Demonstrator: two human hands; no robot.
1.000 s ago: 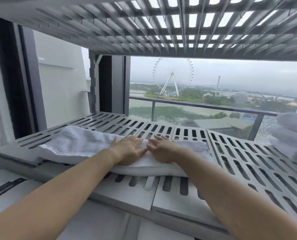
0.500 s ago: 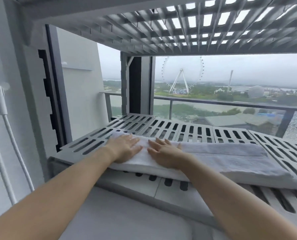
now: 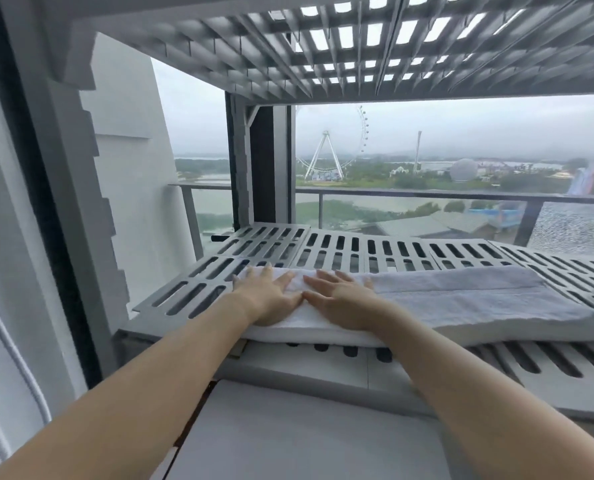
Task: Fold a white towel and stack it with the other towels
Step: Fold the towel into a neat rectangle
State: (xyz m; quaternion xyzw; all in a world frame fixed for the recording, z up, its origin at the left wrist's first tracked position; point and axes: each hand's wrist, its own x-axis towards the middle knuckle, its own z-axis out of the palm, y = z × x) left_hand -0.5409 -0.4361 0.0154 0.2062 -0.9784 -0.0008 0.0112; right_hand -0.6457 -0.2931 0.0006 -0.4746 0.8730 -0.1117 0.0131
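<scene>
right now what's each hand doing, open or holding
left hand: open, flat on the white towel, holding nothing
right hand: open, flat on the towel, holding nothing

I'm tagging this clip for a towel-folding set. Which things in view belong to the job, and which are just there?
Part of the job:
- white towel, folded into a long strip on the slatted shelf
- left hand, flat on the towel's left end
- right hand, flat beside it

Just there:
- upper slatted shelf
- balcony railing
- Ferris wheel
- white hose
</scene>
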